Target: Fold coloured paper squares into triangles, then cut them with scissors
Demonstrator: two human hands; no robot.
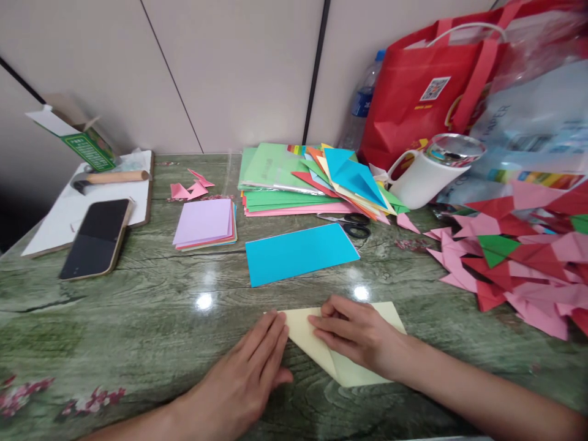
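Observation:
A pale yellow sheet of paper (pixel 367 364) lies on the table in front of me, its left side folded over into a slanted edge. My left hand (pixel 250 367) rests with straight fingers, the fingertips touching the sheet's upper left corner. On top of the folded flap is my right hand (pixel 362 334), its fingers bent and pressed together on the paper. Part of the sheet is hidden beneath that hand. Just beyond both hands lies a blue rectangular strip of paper (pixel 301 254).
Behind are lilac square papers (pixel 204 220), a stack of coloured paper (pixel 285 202) and black-handled scissors (pixel 358 229). Folded pink and red pieces (pixel 523 263) heap at right, near a white mug (pixel 425 180) and red bag (pixel 413 92). A phone (pixel 98 239) and hammer (pixel 114 177) lie left.

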